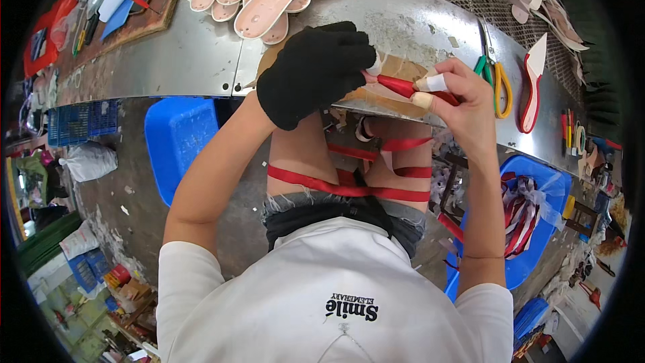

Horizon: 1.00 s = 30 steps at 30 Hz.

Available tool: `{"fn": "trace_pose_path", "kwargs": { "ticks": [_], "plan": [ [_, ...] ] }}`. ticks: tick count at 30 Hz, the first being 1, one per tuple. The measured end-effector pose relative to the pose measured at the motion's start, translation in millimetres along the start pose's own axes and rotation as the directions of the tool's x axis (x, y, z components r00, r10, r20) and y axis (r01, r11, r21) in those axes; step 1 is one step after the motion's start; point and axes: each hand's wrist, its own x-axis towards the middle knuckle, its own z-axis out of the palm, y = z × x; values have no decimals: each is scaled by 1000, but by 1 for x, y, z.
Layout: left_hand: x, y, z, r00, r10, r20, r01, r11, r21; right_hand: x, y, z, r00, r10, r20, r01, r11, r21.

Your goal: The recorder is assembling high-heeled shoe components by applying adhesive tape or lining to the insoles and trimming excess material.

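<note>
My left hand [316,74], in a black glove, is above the near edge of the metal worktop with its fingers curled. A red strip [395,85] stretches between its fingertips and my right hand [467,97]. Bare, with white tape round a finger and a pale cover on the thumb, my right hand pinches the strip between thumb and fingers. Long red ribbon [316,183] lies in loops across my lap and thighs. Under my hands, a brown flat piece [402,70] rests on the worktop; the gloved hand hides part of it.
Pale pink sole-shaped pieces [262,17] lie at the far left of the worktop. To the right are scissors [500,91] with green and yellow handles and a red-handled blade [531,87]. Blue bins stand below, left [178,141] and right [551,222], the right one with ribbons.
</note>
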Motion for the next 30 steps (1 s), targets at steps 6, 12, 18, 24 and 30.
{"fn": "trace_pose_path", "kwargs": {
  "ticks": [6,12,18,24,30],
  "plan": [
    [1,12,9,995,85,45,-91,982,167,-5,10,6,984,-164,-74,152,978,-144],
    [11,28,11,997,35,68,-54,953,298,-4,5,5,989,-145,10,146,981,-129],
    [16,34,-11,855,-102,509,-27,970,240,4,-38,-16,985,108,138,-86,984,-157],
    [6,60,-75,787,-272,554,370,926,-71,5,-57,-69,909,353,223,-405,875,265],
    [-14,79,-75,729,-536,424,666,416,-619,-34,-61,-32,936,350,40,-278,662,696]
  ]
}}
